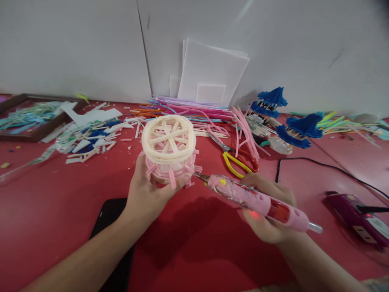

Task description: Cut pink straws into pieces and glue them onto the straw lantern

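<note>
My left hand (145,190) is closed round the bottom of a small round craft piece (169,147). The piece has a cream wheel-shaped top with spokes and pink strips hanging round its side. My right hand (267,211) grips a pink pen-shaped glue gun (258,202) with a red light glowing in its body. The gun's metal tip (199,176) points left and touches the lower right side of the craft piece. Both hands hover above the red table (188,243).
Scissors with yellow and red handles (235,159) lie just behind the glue gun. Coloured straws (188,108) and white foam sheets (209,75) lean at the wall. Cut scraps (91,136) lie at left, blue tasselled crafts (291,125) at right. A purple power strip (358,217) and a black phone (111,215) are close by.
</note>
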Demonstrator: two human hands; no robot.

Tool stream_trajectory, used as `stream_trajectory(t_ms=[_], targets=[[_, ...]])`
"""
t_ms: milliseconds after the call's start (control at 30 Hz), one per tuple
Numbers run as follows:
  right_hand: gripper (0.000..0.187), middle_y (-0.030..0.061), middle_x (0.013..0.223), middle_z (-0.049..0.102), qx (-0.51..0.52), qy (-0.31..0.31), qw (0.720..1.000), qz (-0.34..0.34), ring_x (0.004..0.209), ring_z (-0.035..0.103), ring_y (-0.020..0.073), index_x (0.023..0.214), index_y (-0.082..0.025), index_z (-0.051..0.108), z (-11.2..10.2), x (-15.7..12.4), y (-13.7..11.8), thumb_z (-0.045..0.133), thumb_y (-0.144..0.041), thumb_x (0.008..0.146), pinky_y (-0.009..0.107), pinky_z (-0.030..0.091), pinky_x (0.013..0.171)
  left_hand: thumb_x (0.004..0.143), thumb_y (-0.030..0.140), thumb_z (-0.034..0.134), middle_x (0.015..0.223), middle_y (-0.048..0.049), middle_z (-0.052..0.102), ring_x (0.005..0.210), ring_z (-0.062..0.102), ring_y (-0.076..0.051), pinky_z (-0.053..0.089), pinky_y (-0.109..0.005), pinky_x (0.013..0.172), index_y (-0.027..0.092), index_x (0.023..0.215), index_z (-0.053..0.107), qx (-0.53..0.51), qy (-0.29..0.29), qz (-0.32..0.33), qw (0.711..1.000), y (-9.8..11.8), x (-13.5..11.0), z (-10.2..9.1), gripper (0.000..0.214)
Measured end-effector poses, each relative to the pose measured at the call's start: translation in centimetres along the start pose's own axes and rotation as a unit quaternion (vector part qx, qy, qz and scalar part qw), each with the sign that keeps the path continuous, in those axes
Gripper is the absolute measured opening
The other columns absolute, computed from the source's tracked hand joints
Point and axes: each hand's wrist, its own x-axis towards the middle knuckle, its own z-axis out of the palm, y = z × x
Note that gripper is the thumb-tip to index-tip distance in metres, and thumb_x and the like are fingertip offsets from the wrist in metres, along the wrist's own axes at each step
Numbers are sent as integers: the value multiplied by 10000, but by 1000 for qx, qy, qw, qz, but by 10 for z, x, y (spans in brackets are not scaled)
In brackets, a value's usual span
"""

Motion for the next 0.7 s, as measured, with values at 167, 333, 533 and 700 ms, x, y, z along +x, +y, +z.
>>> stream_trajectory(t_ms=[167,333,533,700], targets=[[70,-26,578,530,-18,2,1000,-1,422,462,99,787,-213,482,-1,1,-1,489,-170,731,214,353,384,560,149,824,1203,-63,647,1096,638,-288,568,-433,902,269,1092,523,-18,7,6,1000,-2,0,1,623],[61,-35,547,532,2,-8,1000,17,396,444,86,769,-211,499,-3,-1,7,507,-179,717,199,347,371,596,155,828,1241,-53,652,1124,639,-263,544,-398,956,259,1158,535,-56,-1,-42,998,3,0,1,643],[287,65,760,690,-103,-93,975,172,579,619,171,1009,-152,601,3,-7,35,495,-182,744,273,493,518,683,199,796,1242,-28,657,1189,601,-252,451,-437,1067,281,1286,476,-93,8,-86,992,3,5,-2,687],[442,198,1164,643,-176,-228,942,174,1091,595,324,1155,-57,602,20,-10,40,434,-117,751,481,481,939,693,220,792,1168,-30,685,1208,583,-279,439,-474,1070,267,1285,507,-90,9,-94,991,5,9,-2,659]])
